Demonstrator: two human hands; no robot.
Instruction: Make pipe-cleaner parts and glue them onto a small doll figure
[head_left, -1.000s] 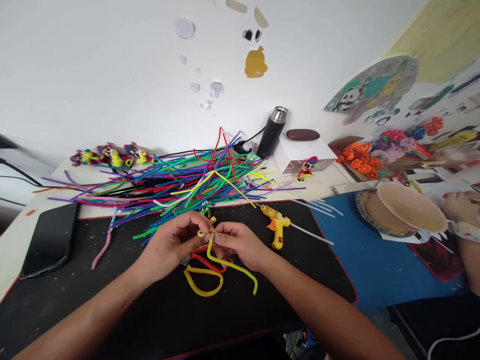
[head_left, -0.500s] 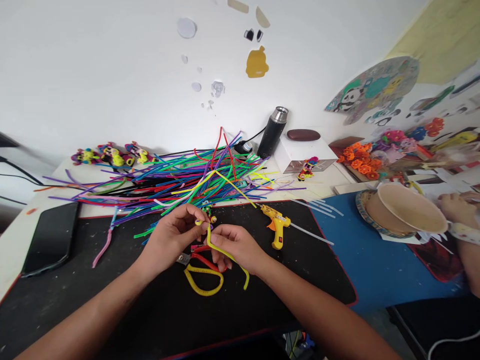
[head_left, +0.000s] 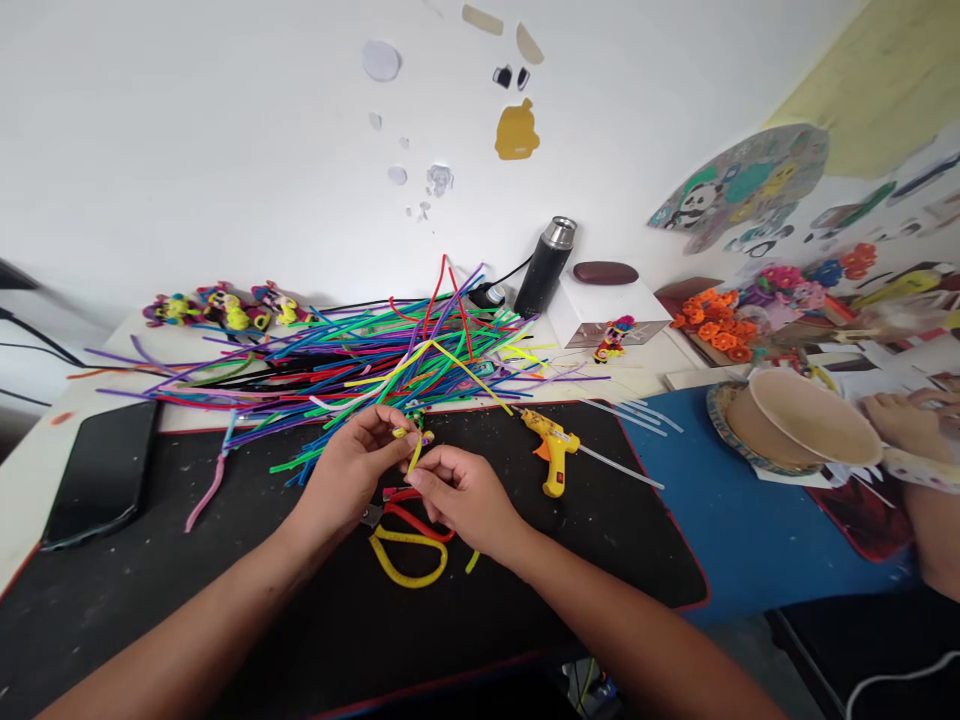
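Note:
My left hand [head_left: 352, 470] pinches the curled top end of a yellow pipe cleaner [head_left: 415, 452] above the black mat [head_left: 225, 590]. My right hand [head_left: 461, 497] is closed round the same pipe cleaner lower down; its loose tail [head_left: 472, 561] pokes out beneath the palm. On the mat under my hands lie a yellow loop [head_left: 409, 560] and a red pipe cleaner [head_left: 420, 520]. A small multicoloured figure [head_left: 415, 412] sits just behind my left fingers.
A big heap of coloured pipe cleaners [head_left: 360, 360] covers the table behind the mat. A yellow glue gun [head_left: 553, 448] lies to the right, a phone [head_left: 101, 470] to the left. Further back stand a flask [head_left: 544, 265] and finished figures [head_left: 217, 310]. Another person's hand [head_left: 904, 420] works near a bowl [head_left: 810, 420].
My right hand has drawn the yellow pipe cleaner in, so its free tail has shortened from a long curve on the mat to a short stub. My left hand rose slightly.

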